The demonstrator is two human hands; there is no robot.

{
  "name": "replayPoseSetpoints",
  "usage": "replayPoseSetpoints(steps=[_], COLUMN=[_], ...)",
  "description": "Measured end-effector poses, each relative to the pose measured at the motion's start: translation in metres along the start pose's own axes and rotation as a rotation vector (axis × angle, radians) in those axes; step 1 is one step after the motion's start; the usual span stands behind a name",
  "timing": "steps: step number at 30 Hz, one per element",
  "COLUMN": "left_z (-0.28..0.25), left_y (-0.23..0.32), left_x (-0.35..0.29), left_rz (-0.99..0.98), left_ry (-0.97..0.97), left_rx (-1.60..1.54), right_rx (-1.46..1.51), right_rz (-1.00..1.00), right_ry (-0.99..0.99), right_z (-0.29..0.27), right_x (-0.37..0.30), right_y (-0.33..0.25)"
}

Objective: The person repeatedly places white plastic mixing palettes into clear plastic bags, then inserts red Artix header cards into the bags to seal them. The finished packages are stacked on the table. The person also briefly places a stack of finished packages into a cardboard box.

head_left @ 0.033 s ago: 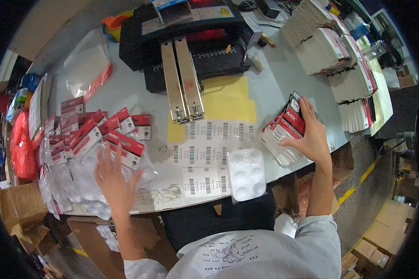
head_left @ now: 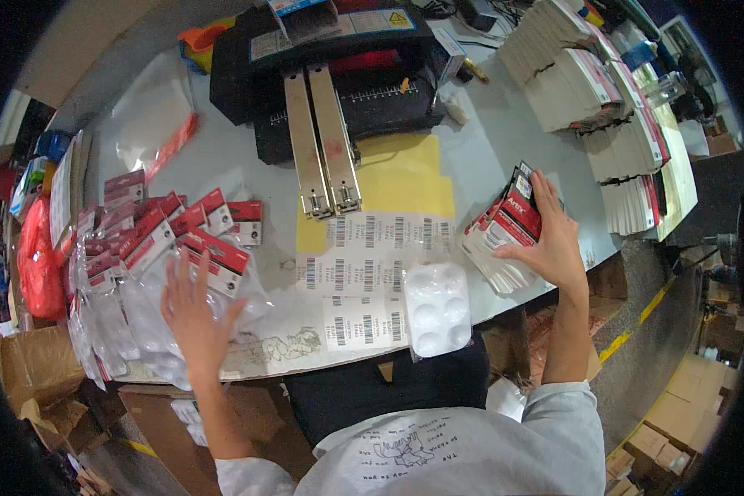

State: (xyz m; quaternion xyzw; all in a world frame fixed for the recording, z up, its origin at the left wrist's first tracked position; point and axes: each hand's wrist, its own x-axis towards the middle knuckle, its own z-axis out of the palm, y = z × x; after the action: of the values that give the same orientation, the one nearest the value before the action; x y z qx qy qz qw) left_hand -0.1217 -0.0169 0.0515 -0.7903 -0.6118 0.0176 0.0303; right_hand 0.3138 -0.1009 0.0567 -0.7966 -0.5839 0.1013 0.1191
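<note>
My left hand (head_left: 197, 318), its fingers spread, is over the near right side of a pile of clear bags with red-and-white header cards (head_left: 215, 258). White plastic shows through the clear bags, and none is clasped in that hand. On the right, my right hand (head_left: 551, 240) spans a stack of red, black and white header cards (head_left: 508, 219), thumb across the near side and fingers along the far right edge. Between my hands, a white paint palette (head_left: 438, 310) with round wells lies in a clear bag at the table's front edge, beside sheets of barcode labels (head_left: 368, 277).
A black machine (head_left: 347, 107) with two metal rails (head_left: 316, 140) stands at the back. Tall stacks of cards (head_left: 566, 91) line the right side. Flat clear bags (head_left: 153, 112) lie at the back left, and a red-orange bag (head_left: 41, 256) is at the left edge.
My left hand has shifted slightly left, and the top bagged packs beneath it have slid a little the same way. My right hand stays on the card stack.
</note>
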Motion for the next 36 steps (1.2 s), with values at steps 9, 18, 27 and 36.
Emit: replayPoseSetpoints(steps=[9, 18, 27, 36], left_z=[0.046, 0.042, 0.036, -0.004], left_y=[0.158, 0.183, 0.177, 0.135], left_x=[-0.015, -0.014, -0.02, -0.034], left_rz=[0.06, -0.156, -0.051, -0.189], left_ry=[0.096, -0.004, 0.21, -0.463], left_rx=[-0.854, -1.294, -1.218, -2.198], right_rx=[0.021, 0.045, 0.212, 0.685], right_rz=[0.041, 0.056, 0.037, -0.342], right_ry=[0.092, 0.348, 0.558, -0.188], right_z=[-0.003, -0.003, -0.036, -0.033], right_x=[-0.004, -0.02, -0.02, -0.005], right_y=[-0.011, -0.04, -0.086, -0.132])
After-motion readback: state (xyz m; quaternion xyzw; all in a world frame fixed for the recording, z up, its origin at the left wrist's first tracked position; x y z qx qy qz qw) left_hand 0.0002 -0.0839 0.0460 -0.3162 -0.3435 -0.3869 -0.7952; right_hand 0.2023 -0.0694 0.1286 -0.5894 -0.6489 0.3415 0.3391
